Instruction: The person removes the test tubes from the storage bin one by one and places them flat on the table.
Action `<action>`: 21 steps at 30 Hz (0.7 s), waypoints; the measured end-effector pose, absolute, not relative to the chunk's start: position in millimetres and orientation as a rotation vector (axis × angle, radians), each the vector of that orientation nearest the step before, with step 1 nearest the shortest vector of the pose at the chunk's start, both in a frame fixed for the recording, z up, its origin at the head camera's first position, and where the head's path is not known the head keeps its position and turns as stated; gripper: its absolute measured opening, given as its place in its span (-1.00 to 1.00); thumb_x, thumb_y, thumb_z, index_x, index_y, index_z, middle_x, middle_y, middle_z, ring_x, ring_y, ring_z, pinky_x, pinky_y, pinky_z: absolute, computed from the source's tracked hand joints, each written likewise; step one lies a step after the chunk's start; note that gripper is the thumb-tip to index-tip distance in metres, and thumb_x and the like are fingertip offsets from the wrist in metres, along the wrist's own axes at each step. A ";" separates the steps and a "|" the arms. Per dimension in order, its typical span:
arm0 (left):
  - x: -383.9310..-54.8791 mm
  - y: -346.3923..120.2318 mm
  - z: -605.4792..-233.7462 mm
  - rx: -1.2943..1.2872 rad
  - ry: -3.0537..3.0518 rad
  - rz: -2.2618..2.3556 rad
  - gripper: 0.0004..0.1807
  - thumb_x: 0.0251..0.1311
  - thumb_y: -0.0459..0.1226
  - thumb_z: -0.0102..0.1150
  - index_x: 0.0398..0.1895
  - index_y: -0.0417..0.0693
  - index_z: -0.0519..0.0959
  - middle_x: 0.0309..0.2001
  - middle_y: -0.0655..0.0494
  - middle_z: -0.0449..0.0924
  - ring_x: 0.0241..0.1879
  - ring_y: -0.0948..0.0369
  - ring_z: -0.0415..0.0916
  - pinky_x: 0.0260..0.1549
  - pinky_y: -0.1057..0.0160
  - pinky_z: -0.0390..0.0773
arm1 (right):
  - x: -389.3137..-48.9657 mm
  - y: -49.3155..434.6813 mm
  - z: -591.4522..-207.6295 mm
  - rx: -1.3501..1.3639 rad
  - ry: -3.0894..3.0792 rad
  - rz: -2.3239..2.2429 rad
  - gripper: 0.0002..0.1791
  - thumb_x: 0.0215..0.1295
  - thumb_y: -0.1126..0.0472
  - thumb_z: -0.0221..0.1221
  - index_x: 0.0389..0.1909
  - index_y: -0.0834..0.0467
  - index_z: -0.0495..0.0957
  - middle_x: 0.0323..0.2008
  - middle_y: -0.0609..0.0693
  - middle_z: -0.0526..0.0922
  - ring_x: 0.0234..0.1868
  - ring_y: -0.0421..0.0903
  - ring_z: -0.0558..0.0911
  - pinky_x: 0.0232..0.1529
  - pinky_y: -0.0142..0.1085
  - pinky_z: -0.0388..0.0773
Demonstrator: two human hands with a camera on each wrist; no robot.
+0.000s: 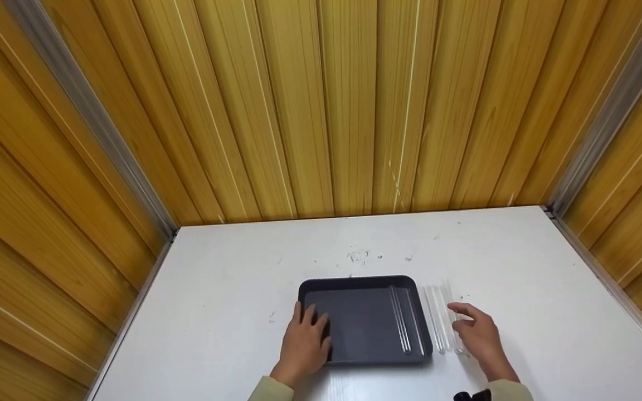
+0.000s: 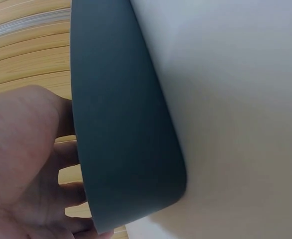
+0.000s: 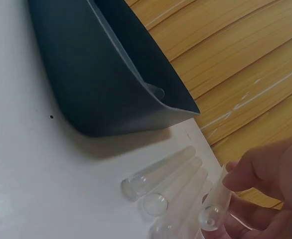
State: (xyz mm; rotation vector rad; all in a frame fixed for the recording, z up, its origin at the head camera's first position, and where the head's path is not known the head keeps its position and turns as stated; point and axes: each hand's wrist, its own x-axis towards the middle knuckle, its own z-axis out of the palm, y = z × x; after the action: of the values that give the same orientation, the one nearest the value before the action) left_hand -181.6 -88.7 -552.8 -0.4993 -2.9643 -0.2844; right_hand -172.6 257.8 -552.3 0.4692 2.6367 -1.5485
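Note:
A dark rectangular tray sits on the white table. My left hand rests over its left rim, fingers spread loosely; in the left wrist view they pass behind the tray wall. Two clear test tubes lie lengthwise inside the tray along its right side. To the right of the tray, several more test tubes lie side by side on the table. My right hand pinches one test tube between thumb and fingers, its rounded end towards the right wrist camera, right beside the others.
The white table has small dark marks beyond the tray. Wood-patterned panels stand along its back and both sides, with metal posts at the corners.

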 end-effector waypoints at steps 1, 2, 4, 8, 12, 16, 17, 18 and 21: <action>-181.8 -88.6 -553.2 -0.497 -2.965 -0.285 -0.51 0.20 -0.09 0.21 0.18 -0.05 0.55 0.28 -0.20 0.41 0.36 -0.32 0.18 0.26 -0.12 0.37 | -172.6 259.6 -553.1 0.474 2.636 -1.545 -0.52 0.29 0.35 0.01 0.25 0.23 0.43 0.29 0.34 0.38 0.14 0.20 0.56 -0.10 -0.25 0.57; -181.7 -88.5 -553.1 -0.495 -2.967 -0.285 -0.51 0.20 -0.09 0.21 0.18 -0.04 0.55 0.28 -0.20 0.41 0.36 -0.32 0.18 0.26 -0.12 0.37 | -172.8 261.3 -554.0 0.478 2.636 -1.539 -0.52 0.29 0.35 0.01 0.25 0.24 0.42 0.29 0.34 0.38 0.17 0.23 0.54 -0.06 -0.22 0.56; -181.8 -88.2 -553.4 -0.492 -2.969 -0.284 -0.51 0.20 -0.08 0.21 0.19 -0.04 0.55 0.28 -0.20 0.41 0.37 -0.32 0.18 0.26 -0.12 0.37 | -173.0 265.0 -555.4 0.486 2.634 -1.534 -0.51 0.29 0.36 0.00 0.26 0.24 0.41 0.30 0.34 0.36 0.21 0.27 0.50 -0.01 -0.18 0.55; -181.6 -87.9 -553.8 -0.496 -2.973 -0.290 -0.51 0.20 -0.09 0.21 0.19 -0.05 0.55 0.28 -0.20 0.41 0.37 -0.32 0.18 0.26 -0.11 0.37 | -172.9 270.7 -557.2 0.508 2.632 -1.517 -0.49 0.28 0.35 0.00 0.28 0.24 0.39 0.32 0.34 0.34 0.23 0.28 0.47 0.02 -0.17 0.50; -182.4 -88.0 -555.0 -0.497 -2.979 -0.282 -0.51 0.21 -0.08 0.21 0.19 -0.04 0.54 0.29 -0.20 0.40 0.37 -0.32 0.16 0.27 -0.11 0.36 | -173.6 273.4 -558.0 0.527 2.628 -1.512 -0.50 0.29 0.35 -0.01 0.28 0.24 0.39 0.34 0.34 0.32 0.24 0.28 0.45 0.03 -0.17 0.46; -183.2 -88.5 -557.1 -0.508 -2.960 -0.264 -0.51 0.20 -0.08 0.21 0.19 -0.04 0.55 0.27 -0.20 0.41 0.36 -0.33 0.18 0.26 -0.11 0.37 | -174.0 275.2 -560.6 0.532 2.651 -1.489 -0.51 0.28 0.36 -0.02 0.26 0.25 0.40 0.33 0.34 0.32 0.24 0.30 0.44 0.08 -0.08 0.46; -184.1 -89.2 -559.6 -0.519 -2.942 -0.251 -0.51 0.20 -0.08 0.22 0.17 -0.04 0.55 0.26 -0.21 0.42 0.35 -0.33 0.20 0.23 -0.11 0.40 | -173.9 275.7 -561.5 0.528 2.660 -1.480 -0.51 0.28 0.36 -0.03 0.25 0.26 0.40 0.33 0.34 0.33 0.25 0.31 0.43 0.09 -0.04 0.46; -184.2 -89.2 -560.0 -0.521 -2.936 -0.248 -0.52 0.20 -0.08 0.22 0.17 -0.04 0.56 0.26 -0.21 0.42 0.34 -0.33 0.20 0.23 -0.11 0.41 | -173.8 276.3 -562.3 0.520 2.677 -1.463 -0.52 0.28 0.37 -0.03 0.25 0.26 0.41 0.32 0.35 0.33 0.24 0.32 0.43 0.09 -0.01 0.47; -184.0 -89.4 -560.1 -0.527 -2.925 -0.240 -0.52 0.20 -0.08 0.22 0.17 -0.04 0.56 0.25 -0.22 0.42 0.34 -0.34 0.21 0.20 -0.11 0.44 | -174.1 277.8 -564.8 0.512 2.703 -1.426 -0.52 0.28 0.36 -0.03 0.25 0.27 0.40 0.32 0.37 0.33 0.23 0.34 0.41 0.09 0.07 0.47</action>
State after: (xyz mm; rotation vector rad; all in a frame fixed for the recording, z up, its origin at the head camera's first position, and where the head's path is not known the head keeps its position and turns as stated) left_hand -184.0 -89.4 -560.1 -0.5265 -2.9254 -0.2397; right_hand -174.1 277.8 -564.8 0.5124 2.7032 -1.4263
